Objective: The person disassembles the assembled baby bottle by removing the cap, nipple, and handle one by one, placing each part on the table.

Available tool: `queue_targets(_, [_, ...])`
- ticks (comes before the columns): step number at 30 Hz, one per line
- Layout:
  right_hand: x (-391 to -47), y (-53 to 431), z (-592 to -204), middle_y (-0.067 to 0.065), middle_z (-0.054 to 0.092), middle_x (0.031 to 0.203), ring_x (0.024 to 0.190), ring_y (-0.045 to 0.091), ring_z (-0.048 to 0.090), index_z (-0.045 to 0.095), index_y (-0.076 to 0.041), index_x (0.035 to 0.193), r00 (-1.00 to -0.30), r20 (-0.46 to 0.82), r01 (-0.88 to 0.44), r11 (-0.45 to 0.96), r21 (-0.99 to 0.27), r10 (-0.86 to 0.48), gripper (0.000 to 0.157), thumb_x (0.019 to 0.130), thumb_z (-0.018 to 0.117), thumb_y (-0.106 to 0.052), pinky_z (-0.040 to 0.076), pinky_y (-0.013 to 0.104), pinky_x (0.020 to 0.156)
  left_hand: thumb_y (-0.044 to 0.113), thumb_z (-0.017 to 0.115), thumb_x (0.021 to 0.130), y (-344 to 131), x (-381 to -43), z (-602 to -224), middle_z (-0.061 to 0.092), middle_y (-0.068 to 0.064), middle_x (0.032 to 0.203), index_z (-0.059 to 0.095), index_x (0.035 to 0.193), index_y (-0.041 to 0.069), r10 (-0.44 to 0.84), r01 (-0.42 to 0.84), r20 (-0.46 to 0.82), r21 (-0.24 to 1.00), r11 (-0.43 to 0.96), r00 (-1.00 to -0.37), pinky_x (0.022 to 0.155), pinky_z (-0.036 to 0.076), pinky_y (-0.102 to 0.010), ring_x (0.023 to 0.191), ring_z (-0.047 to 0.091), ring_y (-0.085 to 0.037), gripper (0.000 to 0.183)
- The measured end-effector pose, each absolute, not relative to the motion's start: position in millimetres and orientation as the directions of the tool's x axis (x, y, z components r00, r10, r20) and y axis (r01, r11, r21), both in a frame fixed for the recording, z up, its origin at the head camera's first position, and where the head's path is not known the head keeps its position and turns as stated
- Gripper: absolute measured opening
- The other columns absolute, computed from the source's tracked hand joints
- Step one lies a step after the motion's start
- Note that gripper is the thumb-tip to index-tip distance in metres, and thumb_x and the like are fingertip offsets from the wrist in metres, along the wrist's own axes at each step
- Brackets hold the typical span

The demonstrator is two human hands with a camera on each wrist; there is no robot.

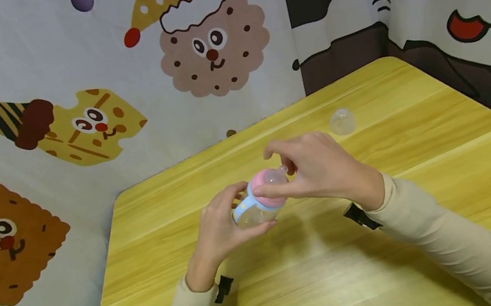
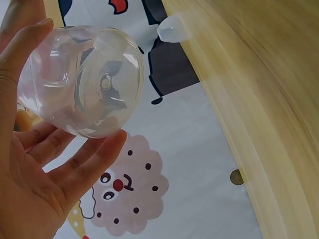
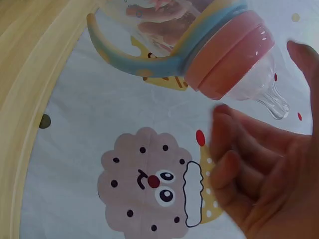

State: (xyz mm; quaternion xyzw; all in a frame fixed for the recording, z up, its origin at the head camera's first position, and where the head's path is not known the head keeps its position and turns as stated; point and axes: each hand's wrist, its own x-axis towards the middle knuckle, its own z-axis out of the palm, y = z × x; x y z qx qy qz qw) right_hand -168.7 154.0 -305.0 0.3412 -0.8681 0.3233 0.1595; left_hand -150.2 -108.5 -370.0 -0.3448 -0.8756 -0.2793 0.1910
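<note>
A clear baby bottle (image 1: 255, 218) with a pink collar (image 3: 229, 57) and a light blue handle (image 3: 144, 65) is held tilted above the table. My left hand (image 1: 218, 224) grips its body, thumb on one side and fingers on the other; the clear bottle base (image 2: 107, 82) faces the left wrist camera. Close around the teat end is my right hand (image 1: 321, 168), its fingers loosely bent. In the right wrist view, a gap shows between these fingers (image 3: 225, 127) and the clear teat (image 3: 273, 100), with the thumb on the far side.
A clear dome-shaped cap (image 1: 342, 122) stands on the wood-grain table (image 1: 164, 213), beyond my right hand. Behind the table's far edge hangs a white cloth (image 1: 68, 52) printed with cartoon biscuits and cheese. Black camera mounts (image 1: 362, 216) sit at both wrists.
</note>
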Motion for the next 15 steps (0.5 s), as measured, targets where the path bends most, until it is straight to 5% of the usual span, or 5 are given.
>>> queue_targets(3, [-168.5,153.1,-305.0,-0.012,0.057,0.060,0.053,0.005,0.050,0.073,-0.018,0.092,-0.764,0.418,-0.645,0.608,-0.463,-0.492,0.047,0.079,0.087,-0.062,0.043,0.029,0.051,0.045,0.099,0.068,-106.8,-150.0,-369.5,0.075,-0.005,0.104,0.066,0.127,0.006,0.502,0.718,0.536,0.343,0.606,-0.679,0.066,0.060,-0.030,0.089,0.072,-0.017,0.078])
queue_targets(8, [-168.6,154.1,-303.9,-0.013,0.057,0.060,0.054,0.006,0.050,0.073,-0.019,0.089,-0.768,0.389,-0.641,0.609,-0.467,-0.510,0.038,0.080,0.089,-0.052,0.043,0.029,0.052,0.045,0.099,0.069,-105.5,-150.3,-368.7,0.075,-0.006,0.105,0.066,0.127,0.006,0.508,0.726,0.543,0.331,0.602,-0.669,0.065,0.059,-0.031,0.089,0.071,-0.019,0.078])
queue_targets(15, [-168.5,160.0,-302.2,-0.008,0.065,0.105,0.085,0.007,0.060,0.074,-0.017,0.123,-0.625,0.388,-0.757,0.406,-0.511,-0.677,0.041,0.088,0.088,-0.032,0.056,0.026,0.070,0.043,0.099,0.068,-109.8,-151.4,-370.5,0.076,-0.006,0.106,0.066,0.128,0.006,0.497,0.713,0.533,0.345,0.610,-0.684,0.067,0.061,-0.034,0.091,0.073,-0.024,0.078])
